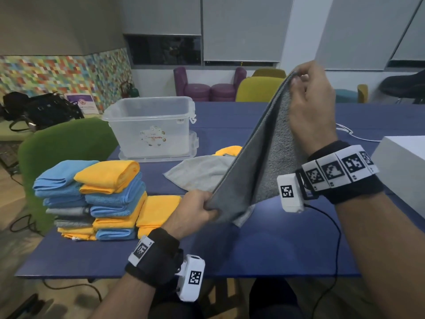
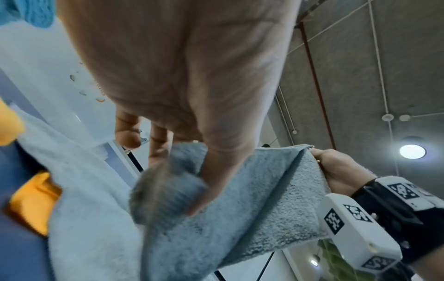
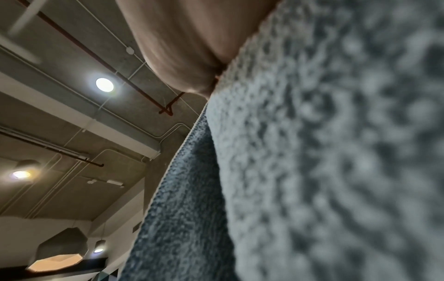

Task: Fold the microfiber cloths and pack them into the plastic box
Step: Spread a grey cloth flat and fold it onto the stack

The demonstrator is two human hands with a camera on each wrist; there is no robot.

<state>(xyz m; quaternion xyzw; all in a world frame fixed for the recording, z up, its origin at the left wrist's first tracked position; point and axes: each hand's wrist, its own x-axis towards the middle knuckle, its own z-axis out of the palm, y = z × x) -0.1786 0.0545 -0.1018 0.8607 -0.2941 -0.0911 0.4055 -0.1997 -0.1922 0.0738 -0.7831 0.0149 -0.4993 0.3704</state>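
A grey microfiber cloth [image 1: 259,162] hangs stretched in the air between both hands, folded along its length. My right hand [image 1: 308,104] pinches its top corner high up. My left hand [image 1: 197,210] grips the lower corner just above the blue table [image 1: 253,249]. In the left wrist view the left hand [image 2: 182,171] bunches the grey cloth [image 2: 252,199], and the right hand [image 2: 336,167] holds the far corner. The cloth [image 3: 312,152] fills the right wrist view. The clear plastic box [image 1: 151,125] stands open at the back left, nothing visible inside.
Folded blue, orange and grey cloths [image 1: 99,199] are stacked at the left front. A light grey cloth [image 1: 200,171] lies unfolded behind the held one, partly over an orange cloth [image 1: 228,150]. A white box [image 1: 404,166] sits at the right edge. A green chair [image 1: 57,143] stands left.
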